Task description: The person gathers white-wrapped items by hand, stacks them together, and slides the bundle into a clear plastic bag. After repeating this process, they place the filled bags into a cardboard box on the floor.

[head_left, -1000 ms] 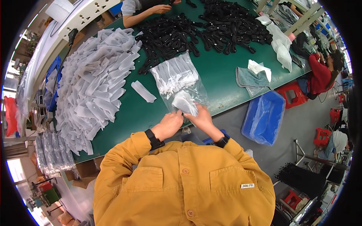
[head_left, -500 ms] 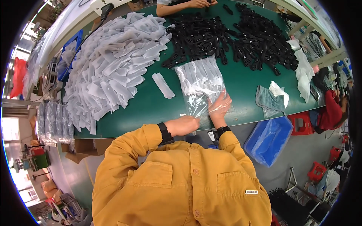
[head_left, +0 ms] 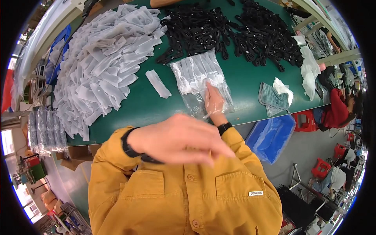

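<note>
Your right hand point(head_left: 214, 102) meets the clear plastic bag point(head_left: 194, 72) of pale pouches on the green tabletop point(head_left: 133, 107), fingers extended; I cannot tell whether they grip it. Your blurred left hand point(head_left: 182, 139), before your chest, is empty, fingers loosely outstretched.

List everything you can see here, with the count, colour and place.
Table: one, green, centre.
Clear bag: one, transparent, whitish contents, table centre.
Flat pieces: many, whitish, table's left.
Loose piece: one, whitish, left of bag.
Looped cords: many, black, table's far side.
Striped cloth: one, grey-green, table's right.
Crumpled sheet: one, white, beside cloth.
Plastic wrap: one, white, table's right end.
Bin: one, blue, floor, right.
Stools: several, red, right.
Wrapped packs: several, grey, far left.
Co-worker: at least one, red, right.
Shirt: one, mustard, lower middle.
Wristbands: two, black, wrists.
Left hand: one, blurred, before chest.
Right hand: one, at bag.
</note>
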Available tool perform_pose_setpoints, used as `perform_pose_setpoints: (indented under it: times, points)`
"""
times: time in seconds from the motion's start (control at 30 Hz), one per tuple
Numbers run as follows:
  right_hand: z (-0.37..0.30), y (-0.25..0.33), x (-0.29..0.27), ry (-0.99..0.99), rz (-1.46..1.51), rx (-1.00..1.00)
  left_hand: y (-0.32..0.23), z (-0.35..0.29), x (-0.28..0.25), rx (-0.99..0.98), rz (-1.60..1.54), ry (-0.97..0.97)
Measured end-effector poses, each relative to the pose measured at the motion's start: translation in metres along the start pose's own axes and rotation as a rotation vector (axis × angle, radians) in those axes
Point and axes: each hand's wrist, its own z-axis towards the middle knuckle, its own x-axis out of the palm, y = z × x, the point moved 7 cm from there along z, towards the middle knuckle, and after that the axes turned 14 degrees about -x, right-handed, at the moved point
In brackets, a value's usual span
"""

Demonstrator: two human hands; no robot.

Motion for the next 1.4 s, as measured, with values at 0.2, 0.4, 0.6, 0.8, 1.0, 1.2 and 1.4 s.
perform_pose_setpoints:
  times: [0.2, 0.4, 0.6, 0.8, 1.0, 1.2, 1.4]
  points:
    - [0.029, -0.002, 0.003, -0.039, 0.196, 0.147, -0.071, -0.005, 0.032, -0.369, -0.351, 1.234]
    - [0.037, -0.011, 0.007, -0.185, 0.182, -0.087, -0.074, 0.022, 0.032, -0.222, -0.479, 0.613]
    - [0.034, -0.009, 0.006, -0.117, 0.153, 0.076, -0.082, 0.016, 0.009, -0.035, -0.523, -0.127]
    - [0.042, -0.007, 0.004, -0.122, 0.200, 0.013, -0.099, 0.003, -0.005, 0.161, -0.460, -0.430]
    - [0.038, -0.007, 0.004, -0.017, 0.132, 0.002, -0.102, -0.009, 0.015, 0.384, -0.463, -0.259]
    - [0.041, 0.012, -0.008, -0.053, 0.107, -0.106, -0.099, -0.014, 0.006, 0.467, -0.529, -0.275]
    - [0.043, 0.003, 0.007, 0.044, 0.110, -0.081, -0.103, -0.004, 0.005, 0.373, -0.300, 0.156]
